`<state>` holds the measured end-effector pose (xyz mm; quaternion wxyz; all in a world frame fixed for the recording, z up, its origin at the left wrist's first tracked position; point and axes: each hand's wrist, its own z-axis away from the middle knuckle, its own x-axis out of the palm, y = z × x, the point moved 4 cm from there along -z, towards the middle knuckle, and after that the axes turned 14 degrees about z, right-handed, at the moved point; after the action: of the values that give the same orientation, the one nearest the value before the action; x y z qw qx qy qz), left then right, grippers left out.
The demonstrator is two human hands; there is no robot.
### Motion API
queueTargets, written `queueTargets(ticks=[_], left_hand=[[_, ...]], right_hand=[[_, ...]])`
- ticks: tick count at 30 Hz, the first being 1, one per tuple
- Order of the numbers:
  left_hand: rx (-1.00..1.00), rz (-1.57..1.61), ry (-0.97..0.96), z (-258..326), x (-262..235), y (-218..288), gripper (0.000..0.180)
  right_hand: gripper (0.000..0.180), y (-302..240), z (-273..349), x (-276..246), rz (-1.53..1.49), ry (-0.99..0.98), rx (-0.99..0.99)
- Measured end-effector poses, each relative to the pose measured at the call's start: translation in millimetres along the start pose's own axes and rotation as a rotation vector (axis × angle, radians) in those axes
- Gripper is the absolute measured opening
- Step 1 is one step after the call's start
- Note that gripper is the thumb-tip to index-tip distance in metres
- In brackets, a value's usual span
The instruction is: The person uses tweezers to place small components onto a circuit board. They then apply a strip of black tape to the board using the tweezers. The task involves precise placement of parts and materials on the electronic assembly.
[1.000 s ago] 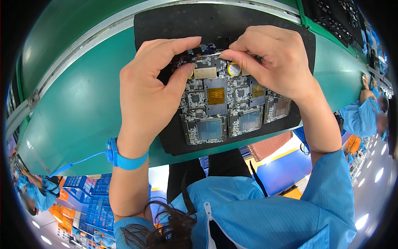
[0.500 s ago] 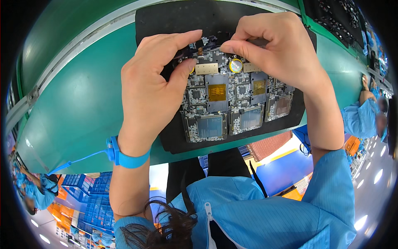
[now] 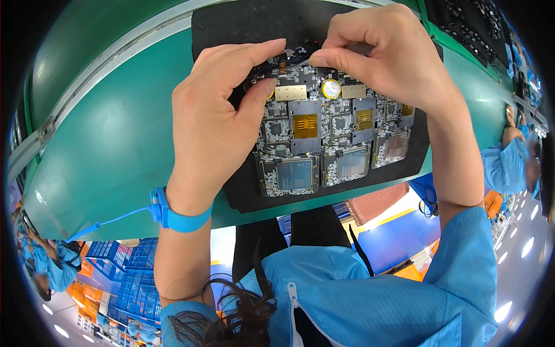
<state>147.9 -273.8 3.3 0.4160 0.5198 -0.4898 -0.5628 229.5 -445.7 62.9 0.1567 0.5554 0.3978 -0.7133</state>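
Observation:
A panel of several black circuit boards with gold patches and metal shields lies in a black tray on a green conveyor belt. My left hand rests on the panel's left side, thumb and forefinger pressing its upper left corner. My right hand hovers over the panel's top edge, pinching a thin silvery tool or part between thumb and forefinger, its tip near my left forefinger. A round silver coin cell sits just below my right thumb. A blue wrist strap circles my left wrist.
A blue coiled cord runs from the wrist strap to the left. Another black tray lies further along the belt at upper right. A co-worker's blue sleeve and hand reach the belt at the right. Blue crates stand below.
Both hands have shifted slightly up the panel. My right thumb has lifted off the coin cell, which now shows fully, and the pinched fingers now meet my left forefinger at the top edge.

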Motion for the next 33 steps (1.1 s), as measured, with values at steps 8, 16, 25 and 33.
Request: queueTargets(ticks=[8,16,25,33], left_hand=[[0.039,0.057,0.125,-0.7,1.6,0.7,0.04],[0.019,0.035,0.045,-0.3,0.3,0.2,0.04],[0.052,0.058,0.112,-1.3,1.3,-0.3,0.039],[0.037,0.063,0.103,-2.4,1.4,1.1,0.039]], right_hand=[[0.021,12.0,-1.7,3.3,0.157,0.278,-0.445],[0.022,6.6,-4.5,-3.7,0.214,0.214,-0.444],[0.022,5.0,33.7,17.7,0.402,0.397,-0.259],[0.026,-6.0,47.5,42.2,0.463,0.615,-0.242]])
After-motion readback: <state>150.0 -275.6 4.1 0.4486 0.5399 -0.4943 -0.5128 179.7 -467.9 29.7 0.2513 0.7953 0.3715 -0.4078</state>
